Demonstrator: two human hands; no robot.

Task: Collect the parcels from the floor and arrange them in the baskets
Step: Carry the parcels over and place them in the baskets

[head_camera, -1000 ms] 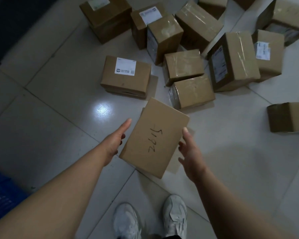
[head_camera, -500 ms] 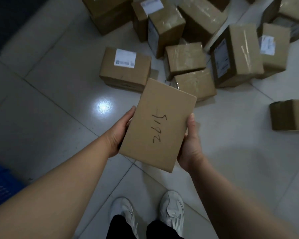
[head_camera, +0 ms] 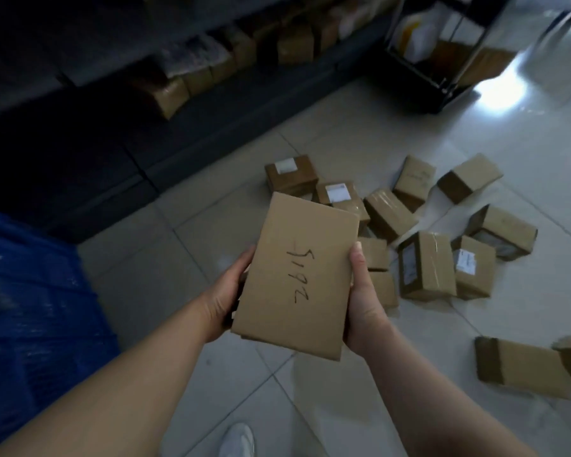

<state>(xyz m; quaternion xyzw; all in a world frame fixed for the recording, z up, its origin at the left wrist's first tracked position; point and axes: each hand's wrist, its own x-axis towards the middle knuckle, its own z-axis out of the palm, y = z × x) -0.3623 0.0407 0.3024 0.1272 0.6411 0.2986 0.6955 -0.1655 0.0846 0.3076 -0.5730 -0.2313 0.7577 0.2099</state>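
Note:
A flat brown cardboard parcel [head_camera: 297, 275] with a handwritten number on its top face is held up off the floor in front of me. My left hand [head_camera: 225, 298] grips its left edge and my right hand [head_camera: 365, 305] grips its right edge. Several more brown parcels [head_camera: 426, 258] lie scattered on the pale tiled floor beyond and to the right. A blue plastic basket [head_camera: 37, 308] fills the left side of the view, close to my left forearm.
Dark shelving [head_camera: 211, 70] with stored parcels runs along the back. A black metal-framed cart [head_camera: 442, 54] stands at the back right. Another parcel [head_camera: 521, 367] lies near the right edge. My white shoe [head_camera: 238, 440] shows at the bottom.
Both hands closed on the numbered parcel and lifted it off the floor. My view has swung up and left, bringing the blue basket and the shelving into sight.

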